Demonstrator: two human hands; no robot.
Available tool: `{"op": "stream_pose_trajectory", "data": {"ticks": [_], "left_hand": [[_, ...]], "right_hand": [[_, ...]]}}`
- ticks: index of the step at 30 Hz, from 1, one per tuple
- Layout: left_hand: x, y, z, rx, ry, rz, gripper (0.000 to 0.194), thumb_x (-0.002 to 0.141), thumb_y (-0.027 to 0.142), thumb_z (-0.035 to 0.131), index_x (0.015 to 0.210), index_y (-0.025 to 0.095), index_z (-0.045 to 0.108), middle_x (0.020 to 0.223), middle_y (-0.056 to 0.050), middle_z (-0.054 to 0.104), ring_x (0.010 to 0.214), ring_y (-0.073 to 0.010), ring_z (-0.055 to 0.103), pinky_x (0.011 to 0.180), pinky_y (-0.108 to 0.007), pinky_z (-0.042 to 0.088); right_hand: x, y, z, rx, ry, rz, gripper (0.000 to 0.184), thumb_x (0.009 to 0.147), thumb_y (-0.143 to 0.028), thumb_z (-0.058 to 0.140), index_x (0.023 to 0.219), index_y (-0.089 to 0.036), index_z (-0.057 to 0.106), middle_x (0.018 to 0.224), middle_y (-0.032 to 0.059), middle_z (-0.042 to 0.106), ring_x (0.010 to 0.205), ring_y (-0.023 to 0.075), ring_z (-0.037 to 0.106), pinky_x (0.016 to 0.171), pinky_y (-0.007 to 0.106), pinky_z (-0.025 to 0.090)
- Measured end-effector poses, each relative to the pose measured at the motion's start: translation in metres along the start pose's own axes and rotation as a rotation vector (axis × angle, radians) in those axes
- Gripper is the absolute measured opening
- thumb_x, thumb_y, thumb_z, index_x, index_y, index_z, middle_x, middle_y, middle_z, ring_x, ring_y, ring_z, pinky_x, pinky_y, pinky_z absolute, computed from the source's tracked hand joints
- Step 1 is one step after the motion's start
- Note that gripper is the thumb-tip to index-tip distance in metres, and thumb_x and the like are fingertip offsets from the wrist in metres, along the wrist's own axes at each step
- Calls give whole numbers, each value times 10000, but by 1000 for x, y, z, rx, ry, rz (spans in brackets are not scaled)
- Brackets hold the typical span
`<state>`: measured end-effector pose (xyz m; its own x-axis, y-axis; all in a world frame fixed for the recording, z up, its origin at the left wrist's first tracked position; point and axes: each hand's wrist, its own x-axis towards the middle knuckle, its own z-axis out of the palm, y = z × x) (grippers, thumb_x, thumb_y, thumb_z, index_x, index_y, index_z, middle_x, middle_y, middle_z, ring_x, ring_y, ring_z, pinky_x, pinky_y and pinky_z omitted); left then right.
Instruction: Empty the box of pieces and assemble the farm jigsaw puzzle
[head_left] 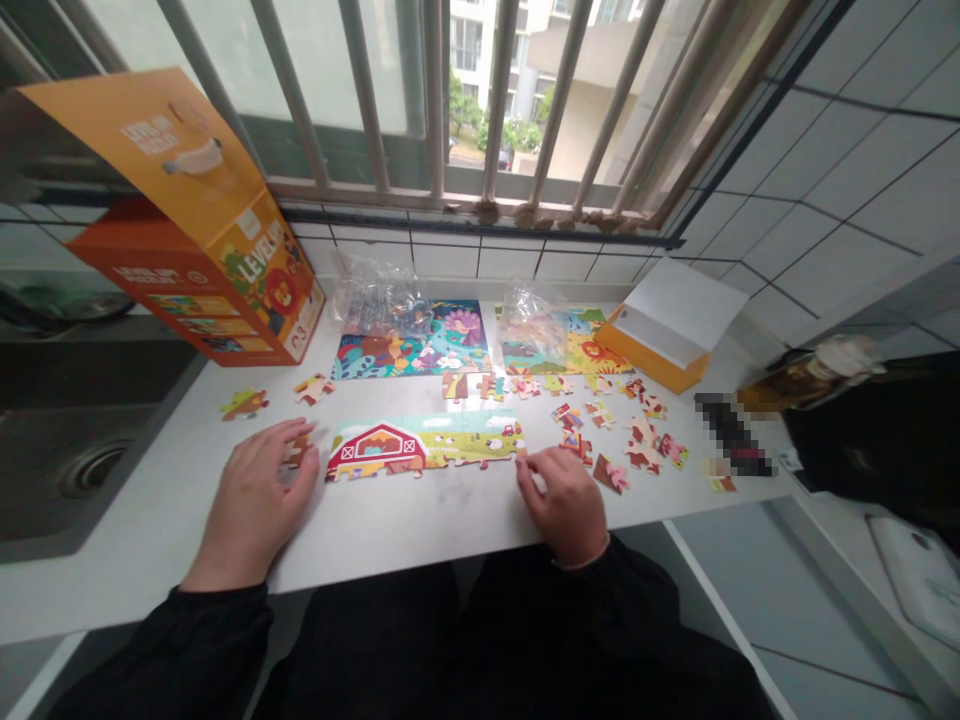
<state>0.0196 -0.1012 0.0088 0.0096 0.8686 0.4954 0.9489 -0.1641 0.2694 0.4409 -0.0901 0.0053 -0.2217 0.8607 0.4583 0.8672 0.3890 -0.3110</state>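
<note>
The left-hand grip [251, 500] lies open, its fingers slightly spread and curved on the smooth white tabletop [390, 525], with the fingertips touching or just beside a small brown-and-yellow cardboard jigsaw piece [297, 452]. That piece sits just off the left end of a long, partly joined farm jigsaw [420, 447] of glossy printed card, with a red barn, pale sky and green grass. The right-hand grip [566, 505] is curled, fingertips drawn together at the strip's right end; whether they pinch a piece, I cannot tell. Beyond it, small knobbed loose pieces [592, 420] lie scattered. Farther back are two colourful jungle-print puzzles [412, 340] under crumpled clear plastic bags [379, 295]. A tilted orange cardboard box [202, 215] with a lion print leans at the left, beside a brushed-steel sink [75, 470]. Black sleeves [180, 655] cover both forearms.
</note>
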Motion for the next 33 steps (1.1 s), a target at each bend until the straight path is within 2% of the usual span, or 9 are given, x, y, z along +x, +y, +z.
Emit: {"op": "stream_pose_trajectory", "data": {"ticks": [3, 5, 8, 14, 18, 22, 26, 30, 33], "left_hand": [[-3, 9, -4, -40, -22, 91, 253, 1072, 381, 550, 1214, 227, 693, 1280, -124, 770, 1222, -323, 710, 1133, -506, 513], [-5, 15, -4, -45, -58, 118, 231, 1069, 376, 558, 1143, 227, 718, 1206, -112, 799, 1161, -317, 730, 1075, -496, 533], [-7, 26, 0, -59, -119, 139, 238, 1072, 369, 557, 1075, 220, 743, 1096, -89, 823, 1035, -293, 755, 974, -455, 555], [-8, 43, 6, -167, -151, 162, 229, 1086, 314, 551, 1096, 211, 756, 1175, -82, 826, 1097, -259, 765, 1055, -399, 546], [-11, 45, 4, -175, -118, 120, 219, 1090, 305, 562, 1171, 208, 741, 1201, -79, 817, 1103, -247, 765, 1031, -374, 558], [-14, 43, -3, -80, 29, 57, 166, 1071, 277, 585, 1097, 198, 729, 1054, -83, 798, 1007, -259, 743, 984, -401, 560], [-23, 44, -8, -15, 117, -34, 149, 1067, 269, 584, 1092, 211, 719, 1051, -68, 791, 957, -241, 730, 931, -388, 572], [-38, 47, -15, -28, 57, 10, 130, 1063, 260, 584, 1094, 223, 705, 1050, -67, 794, 980, -255, 735, 969, -418, 569], [-50, 47, -20, -66, 3, 67, 138, 1056, 242, 600, 1145, 222, 702, 1111, -79, 801, 1034, -267, 736, 1004, -442, 562]], "right_hand": [[19, 33, -9, -166, 72, 193, 213, 1055, -361, 643, 1162, -193, 718, 1134, 142, 763, 1064, 309, 655, 944, 419, 445], [29, 55, -9, -254, 38, 333, 366, 1007, -407, 704, 1278, -161, 693, 1167, 174, 764, 1086, 345, 645, 954, 443, 439], [36, 74, -3, -229, -34, 440, 426, 960, -443, 740, 1285, -172, 686, 1153, 163, 777, 1057, 340, 644, 925, 427, 436], [37, 79, 6, -96, -1, 439, 384, 894, -379, 744, 1230, -215, 655, 1110, 102, 796, 1005, 310, 640, 928, 416, 453], [37, 74, 5, -75, 130, 365, 431, 891, -382, 743, 1265, -206, 618, 1134, 115, 769, 1041, 316, 627, 982, 455, 482], [36, 36, 10, 86, 196, 168, 360, 959, -410, 738, 1246, -221, 631, 1154, 110, 746, 1053, 298, 650, 980, 455, 527], [35, -41, 26, 411, -6, -159, 178, 1017, -276, 724, 1185, -248, 673, 1155, 73, 767, 1112, 250, 686, 1022, 404, 541], [42, -113, 51, 494, -180, -302, 64, 1013, -246, 740, 1063, -252, 701, 1107, 52, 776, 1086, 240, 683, 1004, 384, 539], [49, -144, 72, 462, -248, -345, 124, 1012, -317, 757, 1095, -238, 712, 1064, 59, 779, 1064, 256, 680, 992, 392, 537]]}}
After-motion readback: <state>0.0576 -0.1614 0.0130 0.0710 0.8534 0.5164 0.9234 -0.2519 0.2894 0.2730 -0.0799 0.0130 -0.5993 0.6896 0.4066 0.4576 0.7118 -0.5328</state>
